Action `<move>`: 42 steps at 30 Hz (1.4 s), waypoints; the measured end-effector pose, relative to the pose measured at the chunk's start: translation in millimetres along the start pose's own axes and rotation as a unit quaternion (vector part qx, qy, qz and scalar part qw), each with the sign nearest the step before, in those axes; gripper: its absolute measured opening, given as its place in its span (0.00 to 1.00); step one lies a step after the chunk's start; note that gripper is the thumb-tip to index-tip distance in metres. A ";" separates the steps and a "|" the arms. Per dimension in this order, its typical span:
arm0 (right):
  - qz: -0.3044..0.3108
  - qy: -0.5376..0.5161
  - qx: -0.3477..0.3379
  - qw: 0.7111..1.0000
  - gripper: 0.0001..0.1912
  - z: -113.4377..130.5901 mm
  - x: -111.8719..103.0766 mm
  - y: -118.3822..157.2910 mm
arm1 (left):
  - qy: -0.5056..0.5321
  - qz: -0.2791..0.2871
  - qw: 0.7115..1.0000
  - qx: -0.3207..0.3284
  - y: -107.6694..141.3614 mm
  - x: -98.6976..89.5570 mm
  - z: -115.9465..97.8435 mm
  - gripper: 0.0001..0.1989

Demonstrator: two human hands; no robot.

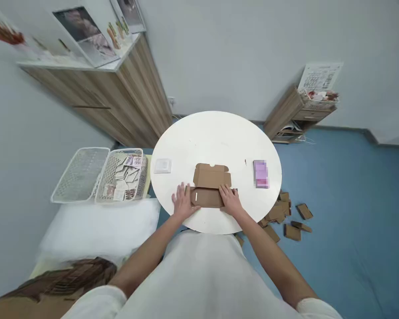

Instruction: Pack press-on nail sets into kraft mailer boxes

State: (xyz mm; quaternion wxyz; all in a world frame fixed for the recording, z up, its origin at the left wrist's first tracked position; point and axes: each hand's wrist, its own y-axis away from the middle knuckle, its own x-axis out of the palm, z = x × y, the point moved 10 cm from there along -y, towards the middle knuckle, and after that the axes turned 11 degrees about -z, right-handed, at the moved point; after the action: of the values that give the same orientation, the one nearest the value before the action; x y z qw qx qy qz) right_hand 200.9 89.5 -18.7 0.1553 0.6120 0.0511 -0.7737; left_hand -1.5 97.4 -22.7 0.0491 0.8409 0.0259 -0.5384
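A brown cardboard box (212,176) lies unfolded on the round white table (216,133), its lid part spread away from me and its tray part nearest me. My left hand (183,203) is at the tray's left end, fingers spread, with the thumb on the near left corner. At the right end, my right hand (230,200) has its fingers over the side flap; whether they pinch the cardboard is too small to tell. A small white strip shows inside the tray on the left.
On the table are a clear square case (162,165) at left and a purple pack (261,174) at right. Left of the table stand two white baskets (138,153), one holding cards. Folded brown boxes (292,232) lie on the blue floor at right. Wooden cabinets (136,88) stand behind.
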 end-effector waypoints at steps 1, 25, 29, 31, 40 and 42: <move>0.003 0.001 0.006 1.000 0.51 -0.7 1.1 0.6 | 0.020 0.009 1.000 -0.007 2.4 3.7 8.2 0.50; 0.042 -0.013 0.030 0.999 0.54 -1.6 17.3 0.5 | 0.370 0.096 0.903 -0.198 7.2 29.3 29.2 0.39; 0.035 -0.003 0.029 0.999 0.58 -6.0 16.9 -0.6 | 0.401 0.061 0.896 -0.178 5.3 15.3 25.6 0.36; 0.030 0.000 0.024 0.999 0.58 -7.0 16.3 -1.1 | 0.398 0.061 0.903 -0.150 5.6 10.9 20.8 0.31; 0.015 0.017 0.032 0.999 0.59 0.9 20.4 -3.4 | 0.196 0.057 0.978 -0.032 8.1 -3.2 12.5 0.17; 0.014 0.011 0.026 1.000 0.58 4.6 21.1 -3.3 | 0.178 0.058 0.982 -0.015 10.6 -3.4 8.1 0.17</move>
State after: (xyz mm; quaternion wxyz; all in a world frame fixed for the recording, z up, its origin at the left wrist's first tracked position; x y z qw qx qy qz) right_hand 191.3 87.6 -38.3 0.1498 0.6247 0.0239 -0.7660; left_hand -9.2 86.0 -22.4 0.0876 0.9226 -0.0061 -0.3755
